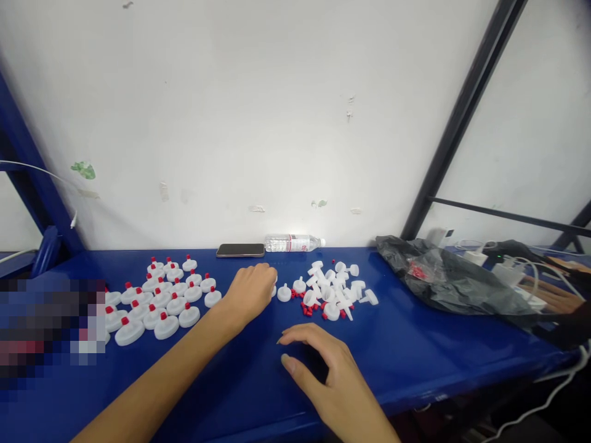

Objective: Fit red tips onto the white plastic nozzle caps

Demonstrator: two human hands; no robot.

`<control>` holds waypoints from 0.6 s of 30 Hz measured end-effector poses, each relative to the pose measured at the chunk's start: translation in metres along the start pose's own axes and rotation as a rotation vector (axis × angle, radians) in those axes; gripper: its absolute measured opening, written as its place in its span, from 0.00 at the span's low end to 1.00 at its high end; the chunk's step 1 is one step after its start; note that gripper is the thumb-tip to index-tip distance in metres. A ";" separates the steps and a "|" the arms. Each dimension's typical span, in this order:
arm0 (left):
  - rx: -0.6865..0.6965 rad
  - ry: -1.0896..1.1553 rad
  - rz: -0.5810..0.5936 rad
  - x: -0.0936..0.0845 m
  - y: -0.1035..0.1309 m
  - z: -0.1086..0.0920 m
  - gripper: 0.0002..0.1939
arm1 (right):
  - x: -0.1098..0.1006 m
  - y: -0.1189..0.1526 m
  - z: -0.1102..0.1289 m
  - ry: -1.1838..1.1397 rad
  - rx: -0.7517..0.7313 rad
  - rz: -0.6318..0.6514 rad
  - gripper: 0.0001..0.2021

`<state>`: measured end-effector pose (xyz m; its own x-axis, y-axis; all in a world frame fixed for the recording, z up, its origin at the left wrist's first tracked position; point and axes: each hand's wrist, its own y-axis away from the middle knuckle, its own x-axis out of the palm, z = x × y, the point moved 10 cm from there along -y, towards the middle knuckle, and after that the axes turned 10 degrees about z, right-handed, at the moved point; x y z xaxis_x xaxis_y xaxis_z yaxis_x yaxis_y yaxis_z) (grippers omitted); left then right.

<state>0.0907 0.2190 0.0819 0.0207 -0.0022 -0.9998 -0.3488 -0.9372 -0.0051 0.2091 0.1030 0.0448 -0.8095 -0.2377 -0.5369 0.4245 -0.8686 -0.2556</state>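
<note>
My left hand reaches over the middle of the table with its fingers curled closed around a white nozzle cap, of which only a sliver shows past the knuckles. Lower down, my right hand hovers with thumb and forefinger apart and nothing between them. Two white nozzle caps without red tips stand just right of my left hand. Beyond them lies a loose pile of white nozzle caps, with small red tips scattered among and in front of them. Left of my forearm stand several white caps with red tips fitted.
At the back by the wall lie a phone and a clear water bottle on its side. A black plastic bag, cables and another person's hand are at the right. A pixelated patch covers the left edge.
</note>
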 end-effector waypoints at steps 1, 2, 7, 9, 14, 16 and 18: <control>-0.010 0.005 -0.001 -0.001 0.001 0.002 0.15 | -0.001 0.000 0.000 -0.010 -0.005 -0.005 0.08; -0.022 0.012 -0.004 -0.004 0.003 0.004 0.15 | -0.002 0.000 -0.002 -0.025 -0.009 -0.021 0.08; 0.011 0.269 -0.017 -0.032 0.033 -0.005 0.12 | -0.021 0.006 -0.018 -0.201 0.020 -0.259 0.19; 0.115 0.532 0.049 -0.036 0.043 -0.024 0.12 | -0.025 0.007 -0.021 -0.299 0.007 -0.308 0.23; 0.302 0.923 0.140 -0.032 0.048 -0.064 0.15 | -0.052 0.017 -0.031 -0.447 -0.036 -0.452 0.13; 0.286 0.856 0.039 -0.028 0.041 -0.062 0.17 | -0.072 0.027 -0.040 -0.438 -0.053 -0.579 0.14; 0.247 0.610 -0.068 -0.021 0.033 -0.057 0.14 | -0.087 0.035 -0.049 -0.440 -0.048 -0.655 0.14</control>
<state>0.1325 0.1686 0.1034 0.5522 -0.2108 -0.8067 -0.5308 -0.8350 -0.1451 0.3146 0.1143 0.0428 -0.9826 0.1567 0.1000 -0.1851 -0.8740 -0.4493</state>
